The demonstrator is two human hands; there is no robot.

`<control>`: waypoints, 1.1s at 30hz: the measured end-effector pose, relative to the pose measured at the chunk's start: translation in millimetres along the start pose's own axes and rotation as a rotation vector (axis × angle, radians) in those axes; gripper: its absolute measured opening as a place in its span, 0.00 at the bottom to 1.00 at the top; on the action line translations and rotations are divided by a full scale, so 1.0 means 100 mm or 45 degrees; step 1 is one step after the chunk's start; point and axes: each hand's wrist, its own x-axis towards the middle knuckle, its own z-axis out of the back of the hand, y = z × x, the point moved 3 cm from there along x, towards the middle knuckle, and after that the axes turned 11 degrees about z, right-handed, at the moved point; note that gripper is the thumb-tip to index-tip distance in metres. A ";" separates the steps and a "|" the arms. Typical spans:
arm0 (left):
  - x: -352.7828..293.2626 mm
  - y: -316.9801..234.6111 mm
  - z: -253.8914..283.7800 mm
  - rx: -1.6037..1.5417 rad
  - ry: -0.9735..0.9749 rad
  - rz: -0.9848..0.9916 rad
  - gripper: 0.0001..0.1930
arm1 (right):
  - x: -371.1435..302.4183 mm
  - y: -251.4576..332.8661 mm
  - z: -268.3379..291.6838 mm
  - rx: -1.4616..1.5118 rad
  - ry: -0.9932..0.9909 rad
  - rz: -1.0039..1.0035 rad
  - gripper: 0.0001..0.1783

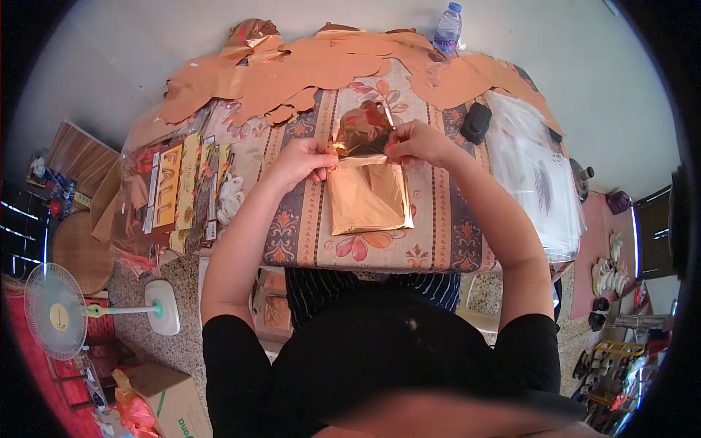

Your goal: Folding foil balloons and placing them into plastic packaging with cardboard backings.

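In front of me on the table lies a folded, shiny copper-coloured foil piece (369, 197). Its lower part forms a smooth, flat rectangle, while the upper end (363, 128) is crinkled, rounded and darker with reflections. My left hand (303, 162) pinches the left edge where the two parts meet, thumb and fingers closed. Across from it, my right hand (420, 144) pinches the right edge a little higher up. Both forearms reach in over the table's near edge.
A patterned tablecloth (431, 241) covers the table. Flat copper foil shapes (314, 69) spread along the back, beside a water bottle (447, 29). Printed packets (171, 186) and white ribbon (231, 196) lie left; a black object (477, 123) and clear plastic bags (537, 182) lie right.
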 end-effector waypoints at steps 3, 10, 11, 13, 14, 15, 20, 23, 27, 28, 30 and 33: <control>-0.04 0.02 -0.01 0.099 -0.053 -0.097 0.07 | 0.00 -0.03 -0.03 -0.167 0.036 0.116 0.05; -0.25 -0.03 -0.10 0.719 -0.400 -0.617 0.05 | -0.19 -0.03 -0.14 -1.037 -0.094 0.848 0.06; -0.25 0.01 -0.09 0.716 -0.403 -0.610 0.05 | -0.25 0.06 -0.20 -1.251 -0.100 1.027 0.06; -0.30 0.01 -0.13 0.915 -0.508 -1.003 0.10 | -0.33 0.10 -0.23 -1.354 -0.067 1.050 0.08; -0.29 0.04 -0.11 0.913 -0.508 -0.998 0.10 | -0.35 0.11 -0.26 -1.460 -0.036 1.076 0.09; -0.30 0.03 -0.14 1.060 -0.506 -1.068 0.14 | -0.38 0.14 -0.27 -1.458 -0.035 1.071 0.09; -0.40 -0.09 -0.27 1.283 -0.519 -1.231 0.17 | -0.42 0.11 -0.32 -1.739 0.107 1.206 0.14; -0.49 -0.11 -0.36 1.145 -0.521 -1.324 0.16 | -0.44 0.14 -0.37 -1.818 0.132 1.230 0.12; -0.50 -0.06 -0.38 1.335 -0.460 -1.455 0.10 | -0.45 0.19 -0.41 -1.914 0.197 1.257 0.08; -0.48 -0.03 -0.38 1.388 -0.413 -1.422 0.11 | -0.46 0.20 -0.44 -1.954 0.216 1.266 0.08; -0.48 -0.01 -0.37 1.418 -0.420 -1.384 0.10 | -0.46 0.22 -0.47 -1.992 0.239 1.272 0.07; -0.47 -0.01 -0.37 1.427 -0.439 -1.366 0.09 | -0.46 0.23 -0.48 -2.057 0.266 1.262 0.09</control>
